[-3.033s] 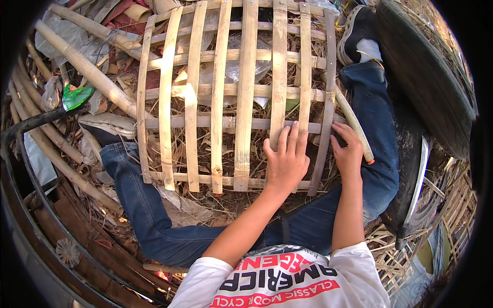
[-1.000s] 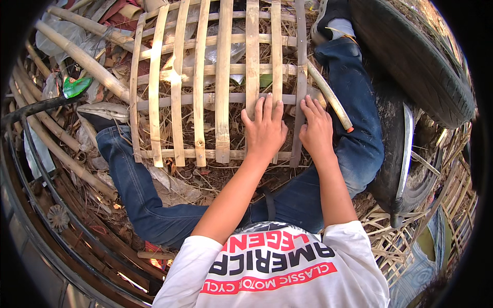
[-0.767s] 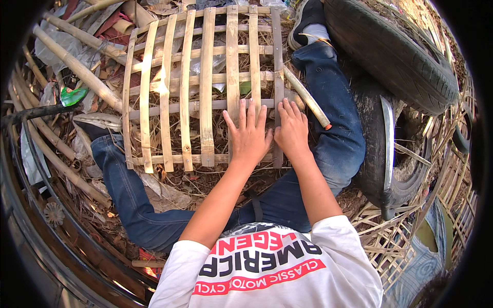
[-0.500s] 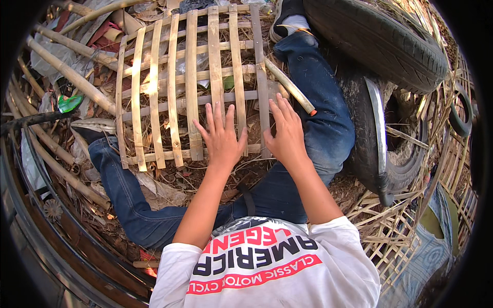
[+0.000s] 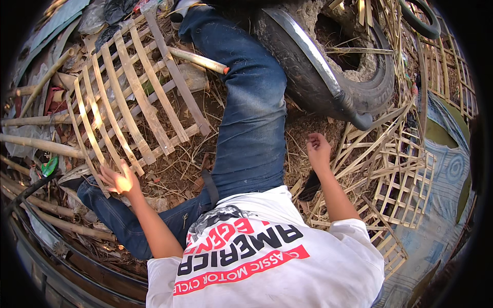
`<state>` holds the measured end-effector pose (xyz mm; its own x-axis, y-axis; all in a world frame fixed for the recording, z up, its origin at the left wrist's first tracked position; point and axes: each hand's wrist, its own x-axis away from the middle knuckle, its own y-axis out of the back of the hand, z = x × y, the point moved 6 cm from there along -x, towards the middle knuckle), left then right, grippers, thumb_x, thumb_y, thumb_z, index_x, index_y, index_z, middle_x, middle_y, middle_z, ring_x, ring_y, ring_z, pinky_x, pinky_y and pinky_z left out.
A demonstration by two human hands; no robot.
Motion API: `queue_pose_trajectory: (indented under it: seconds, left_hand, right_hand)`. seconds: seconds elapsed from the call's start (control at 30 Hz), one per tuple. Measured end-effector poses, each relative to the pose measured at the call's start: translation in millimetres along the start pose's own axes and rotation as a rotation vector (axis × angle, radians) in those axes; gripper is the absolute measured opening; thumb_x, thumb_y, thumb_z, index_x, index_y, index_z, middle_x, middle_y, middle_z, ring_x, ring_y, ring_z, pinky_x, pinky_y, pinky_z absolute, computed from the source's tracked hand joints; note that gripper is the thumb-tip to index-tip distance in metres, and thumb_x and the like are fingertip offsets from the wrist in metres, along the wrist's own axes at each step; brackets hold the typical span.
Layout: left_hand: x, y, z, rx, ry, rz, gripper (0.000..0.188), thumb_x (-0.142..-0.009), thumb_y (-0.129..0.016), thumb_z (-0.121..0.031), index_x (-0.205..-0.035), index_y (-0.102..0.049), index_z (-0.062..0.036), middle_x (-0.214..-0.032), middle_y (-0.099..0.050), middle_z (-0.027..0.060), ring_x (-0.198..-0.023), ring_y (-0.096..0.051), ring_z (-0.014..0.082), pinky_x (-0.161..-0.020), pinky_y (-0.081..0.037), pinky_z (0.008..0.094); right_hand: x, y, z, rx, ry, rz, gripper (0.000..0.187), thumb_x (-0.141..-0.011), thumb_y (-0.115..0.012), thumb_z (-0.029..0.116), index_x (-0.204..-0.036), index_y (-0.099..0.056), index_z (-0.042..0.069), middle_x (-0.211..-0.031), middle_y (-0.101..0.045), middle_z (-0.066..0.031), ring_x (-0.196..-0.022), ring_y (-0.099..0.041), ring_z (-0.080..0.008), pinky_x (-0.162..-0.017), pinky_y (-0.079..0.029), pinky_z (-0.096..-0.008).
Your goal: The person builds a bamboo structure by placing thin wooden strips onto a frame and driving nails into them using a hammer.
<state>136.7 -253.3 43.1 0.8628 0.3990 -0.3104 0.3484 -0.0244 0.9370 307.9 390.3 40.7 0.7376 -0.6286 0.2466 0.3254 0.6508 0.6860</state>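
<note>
A lattice of split bamboo slats (image 5: 121, 84), woven crosswise, lies tilted on the ground at the left, over my outstretched legs in jeans. My left hand (image 5: 121, 180) is at its near lower corner, fingers apart and touching or nearly touching the slat ends. My right hand (image 5: 319, 149) hangs apart from it over the ground to the right of my thigh. Its fingers are loosely bent, and nothing shows in them. Nearest to that hand are loose bamboo strips (image 5: 367, 138). A pale stick with an orange-red end (image 5: 200, 60) rests between the lattice and my knee.
A worn tyre (image 5: 287, 66) with a curved metal strip stands right of my leg. More woven bamboo panels (image 5: 405, 190) and a blue patterned cloth (image 5: 436, 200) lie at the right. Bamboo poles (image 5: 41, 145) and a dark metal frame (image 5: 77, 267) fill the left.
The view has swung right. My hands have parted: the left has gone to the lattice's near left corner, the right has left the lattice for the strips at the right.
</note>
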Motion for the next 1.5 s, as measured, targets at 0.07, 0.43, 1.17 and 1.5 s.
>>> queue_pose_trajectory:
  seconds: [0.07, 0.43, 1.17, 1.5]
  left_hand:
    - [0, 6, 20, 0.007, 0.0, -0.067, 0.07, -0.093, -0.054, -0.061, -0.146, -0.042, -0.0178, -0.156, -0.033, 0.0137, -0.151, -0.014, 0.0364, -0.113, -0.007, 0.0719]
    - [-7, 49, 9, 0.102, 0.262, 0.007, 0.07, -0.09, -0.065, -0.05, -0.146, -0.043, -0.0146, -0.157, -0.034, 0.0148, -0.151, -0.013, 0.0388, -0.113, -0.003, 0.0712]
    - [-46, 73, -51, 0.029, 0.113, 0.107, 0.07, -0.093, -0.06, -0.049, -0.149, -0.039, -0.0129, -0.16, -0.024, 0.0215, -0.151, -0.007, 0.0401, -0.114, -0.003, 0.067]
    - [-43, 72, -63, 0.016, 0.107, 0.1, 0.068, -0.093, -0.06, -0.049, -0.148, -0.039, -0.0143, -0.159, -0.026, 0.0211, -0.15, -0.011, 0.0426, -0.113, -0.003, 0.0687]
  right_hand:
    - [-9, -17, -9, 0.049, 0.035, 0.021, 0.023, -0.08, -0.066, 0.003, -0.103, -0.066, -0.002, -0.087, -0.067, -0.0146, -0.079, -0.066, -0.0223, -0.072, -0.052, -0.0313]
    - [-62, -60, -8, 0.087, 0.186, 0.042, 0.036, -0.076, -0.067, 0.006, -0.111, -0.068, 0.002, -0.106, -0.068, -0.0259, -0.103, -0.065, -0.0417, -0.088, -0.052, -0.0471]
    - [-50, -83, 1, 0.063, 0.273, -0.142, 0.041, -0.074, -0.077, 0.019, -0.111, -0.064, 0.005, -0.107, -0.066, -0.0204, -0.098, -0.064, -0.0407, -0.082, -0.054, -0.0472]
    - [-81, -112, -12, -0.207, 0.426, -0.2, 0.021, -0.082, -0.064, 0.017, -0.097, -0.069, 0.003, -0.1, -0.068, -0.0192, -0.091, -0.066, -0.0362, -0.078, -0.054, -0.0455]
